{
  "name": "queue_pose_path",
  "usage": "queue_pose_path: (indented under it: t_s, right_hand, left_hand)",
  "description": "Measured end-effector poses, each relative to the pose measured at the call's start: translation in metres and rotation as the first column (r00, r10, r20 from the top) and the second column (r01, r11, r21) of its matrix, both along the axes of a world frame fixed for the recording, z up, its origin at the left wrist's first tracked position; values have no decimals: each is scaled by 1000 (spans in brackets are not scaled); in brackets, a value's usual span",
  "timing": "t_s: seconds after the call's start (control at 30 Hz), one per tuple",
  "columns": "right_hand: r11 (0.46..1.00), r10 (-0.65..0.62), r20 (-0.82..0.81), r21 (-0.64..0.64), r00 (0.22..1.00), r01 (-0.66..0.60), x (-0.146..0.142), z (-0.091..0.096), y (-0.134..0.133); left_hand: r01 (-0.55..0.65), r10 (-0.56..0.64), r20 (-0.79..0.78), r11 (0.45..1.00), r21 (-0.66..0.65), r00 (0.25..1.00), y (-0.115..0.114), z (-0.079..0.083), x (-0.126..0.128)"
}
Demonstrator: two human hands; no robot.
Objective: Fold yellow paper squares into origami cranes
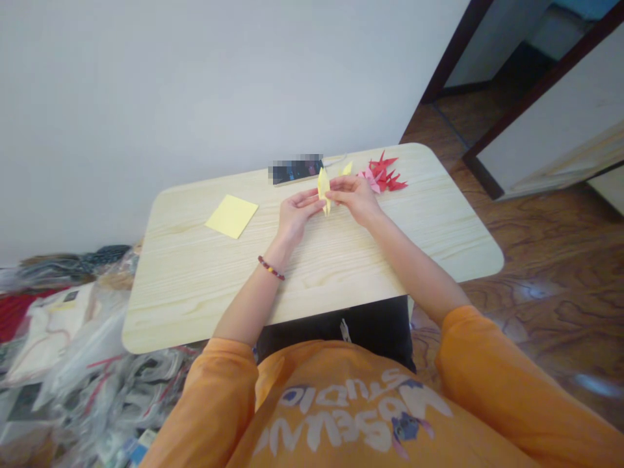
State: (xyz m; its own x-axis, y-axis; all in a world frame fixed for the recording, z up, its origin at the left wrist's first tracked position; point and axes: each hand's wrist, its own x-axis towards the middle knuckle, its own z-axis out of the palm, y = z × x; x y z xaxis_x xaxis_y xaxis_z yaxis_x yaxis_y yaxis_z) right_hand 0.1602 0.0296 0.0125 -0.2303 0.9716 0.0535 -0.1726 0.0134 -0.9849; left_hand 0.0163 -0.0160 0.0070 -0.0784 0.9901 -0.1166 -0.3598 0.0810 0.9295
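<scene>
A folded piece of yellow origami paper (pixel 324 185) is held upright just above the table, narrow and pointed at its top and split at its lower end. My left hand (pixel 296 211) pinches it from the left between thumb and fingers. From the right, the thumb and fingers of my right hand (pixel 358 197) are closed on its other edge. Behind the right hand lie red folded paper cranes (pixel 387 177), a pink one (pixel 370 177) and a yellow one (pixel 347 169), partly hidden. A flat square of yellow paper (pixel 232 216) rests to the left.
The pale wooden table (pixel 195 286) has rounded corners and stands against a white wall. A phone (pixel 297 170), partly blurred out, lies at its back edge with a cable near it. Plastic-wrapped goods (pixel 97 364) are heaped on the left. A doorway opens at the right.
</scene>
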Motion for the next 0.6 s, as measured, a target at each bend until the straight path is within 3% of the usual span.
queue_pose_path:
  t_s: [0.4,0.6]
  right_hand:
    - [997,80,-6,3,997,-80,-1,3,-3]
    - [991,97,86,84,992,-105,2,6,-4]
  left_hand:
    - [-49,51,-102,999,15,993,-3,5,1]
    - [-2,1,-34,999,-36,999,1,1,-2]
